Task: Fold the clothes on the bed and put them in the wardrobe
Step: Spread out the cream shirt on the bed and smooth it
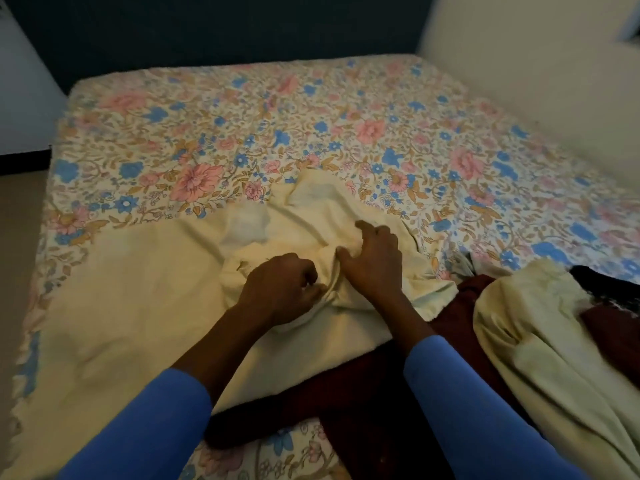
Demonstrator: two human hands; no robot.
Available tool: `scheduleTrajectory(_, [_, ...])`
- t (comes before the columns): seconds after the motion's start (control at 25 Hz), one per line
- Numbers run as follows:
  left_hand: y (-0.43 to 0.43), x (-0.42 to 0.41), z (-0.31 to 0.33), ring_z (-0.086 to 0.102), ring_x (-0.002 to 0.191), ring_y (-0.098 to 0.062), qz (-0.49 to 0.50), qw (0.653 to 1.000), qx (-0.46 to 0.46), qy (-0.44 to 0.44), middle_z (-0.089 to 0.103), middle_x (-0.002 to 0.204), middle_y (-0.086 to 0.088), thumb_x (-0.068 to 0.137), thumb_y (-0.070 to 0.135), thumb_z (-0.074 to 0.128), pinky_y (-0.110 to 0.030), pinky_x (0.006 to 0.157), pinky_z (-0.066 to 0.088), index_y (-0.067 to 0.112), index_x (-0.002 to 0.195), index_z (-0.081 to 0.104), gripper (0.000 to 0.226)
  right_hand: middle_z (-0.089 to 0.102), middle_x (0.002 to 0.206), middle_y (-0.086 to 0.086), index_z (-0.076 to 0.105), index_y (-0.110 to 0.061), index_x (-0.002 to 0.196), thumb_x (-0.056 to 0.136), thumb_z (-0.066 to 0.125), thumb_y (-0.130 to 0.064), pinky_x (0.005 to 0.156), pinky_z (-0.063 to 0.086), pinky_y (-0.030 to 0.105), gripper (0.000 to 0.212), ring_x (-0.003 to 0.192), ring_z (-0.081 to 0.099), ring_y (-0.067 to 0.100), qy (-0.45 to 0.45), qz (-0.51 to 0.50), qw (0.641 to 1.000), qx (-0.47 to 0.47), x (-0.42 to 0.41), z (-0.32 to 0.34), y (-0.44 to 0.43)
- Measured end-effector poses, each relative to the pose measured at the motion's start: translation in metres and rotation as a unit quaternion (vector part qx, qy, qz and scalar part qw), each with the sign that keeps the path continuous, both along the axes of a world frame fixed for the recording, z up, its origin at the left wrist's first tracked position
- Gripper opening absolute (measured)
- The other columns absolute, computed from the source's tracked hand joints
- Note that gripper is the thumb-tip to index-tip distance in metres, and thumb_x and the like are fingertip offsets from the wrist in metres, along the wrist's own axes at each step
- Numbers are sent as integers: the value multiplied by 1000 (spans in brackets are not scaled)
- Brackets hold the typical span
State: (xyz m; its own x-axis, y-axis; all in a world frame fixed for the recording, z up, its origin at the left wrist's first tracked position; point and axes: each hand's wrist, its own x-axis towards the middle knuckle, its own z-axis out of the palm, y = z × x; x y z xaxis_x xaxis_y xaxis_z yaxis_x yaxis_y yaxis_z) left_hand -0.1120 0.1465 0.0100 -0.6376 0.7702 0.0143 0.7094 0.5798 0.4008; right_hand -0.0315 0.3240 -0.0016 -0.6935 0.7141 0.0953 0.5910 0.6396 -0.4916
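A pale yellow garment [138, 306] lies spread over the near left of the bed, bunched into folds at its middle. My left hand [280, 292] has its fingers curled into that bunched cloth and grips it. Just to the right, my right hand [372, 261] pinches a fold of the same garment between thumb and fingers. A dark maroon garment [363, 393] lies under it at the near edge. Another pale cream garment [540, 348] is heaped at the right, with a black piece [609, 289] beyond it.
The bed wears a floral sheet [311, 126] in pink, blue and tan, bare across its far half. A light wall [536, 64] runs along the right side. Dark wall stands behind the bed, and floor [17, 220] shows at the left.
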Motion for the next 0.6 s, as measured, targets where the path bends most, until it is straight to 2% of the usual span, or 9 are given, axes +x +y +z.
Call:
scheduleTrajectory(0.04, [2,-1,-7,64,84,-22,26,997,63,-25,65,87,4,89,56,59,-33,72,45,26,89,69,31,51,135,7,47,-23,148,92,63,-48,101,47,48,63,126,49,26,87,43,995,6,-2,-7,1])
scheduleTrajectory(0.08, [4,2,-14,63,79,-20,60,989,132,-23,65,82,5,90,51,58,-32,69,41,24,86,69,29,52,134,6,44,-23,151,95,61,-47,101,48,47,63,124,51,24,123,104,987,-7,2,-19,4])
scheduleTrajectory(0.16, [5,6,-6,59,73,-16,128,972,196,26,63,78,6,97,42,61,-29,67,36,19,86,69,27,44,152,11,26,-22,161,99,54,-54,113,37,48,76,140,41,29,55,239,969,-34,12,-38,14])
scheduleTrajectory(0.24, [10,8,26,58,77,-16,141,975,165,56,65,83,5,100,42,61,-29,70,37,18,93,71,28,15,171,9,6,-24,166,101,46,-64,126,17,48,86,158,12,28,-62,282,955,-59,27,-48,22])
scheduleTrajectory(0.32, [12,7,69,64,83,-20,106,990,94,16,72,89,0,97,54,63,-33,71,45,15,94,76,41,3,174,2,2,-24,166,102,39,-66,128,10,46,85,160,-2,28,-88,244,962,-84,36,-46,27])
scheduleTrajectory(0.4, [8,5,98,67,77,-25,58,992,-53,-97,74,85,-9,85,64,71,-37,65,52,10,89,79,55,1,174,-1,1,-23,166,102,35,-67,127,10,46,84,160,-4,27,-94,203,967,-125,33,-44,28])
scheduleTrajectory(0.48, [-8,7,111,62,67,-19,24,957,-232,-172,70,79,-5,80,52,83,-28,51,51,11,89,78,42,-3,174,-1,-2,-23,166,100,39,-69,127,8,49,89,159,-7,28,-125,191,962,-151,27,-39,28])
scheduleTrajectory(0.52, [-19,6,116,60,68,-16,22,950,-254,-180,70,82,-5,84,42,83,-24,52,49,11,91,77,32,-6,173,0,-2,-24,165,99,43,-68,127,7,50,92,159,-9,29,-149,192,958,-150,24,-37,28])
scheduleTrajectory(0.6, [-41,-1,117,62,82,-15,56,966,-128,-218,72,101,-13,94,32,75,-22,68,52,9,101,76,25,-9,173,4,3,-24,165,100,46,-63,127,3,53,87,158,-13,32,-146,211,951,-172,22,-29,27])
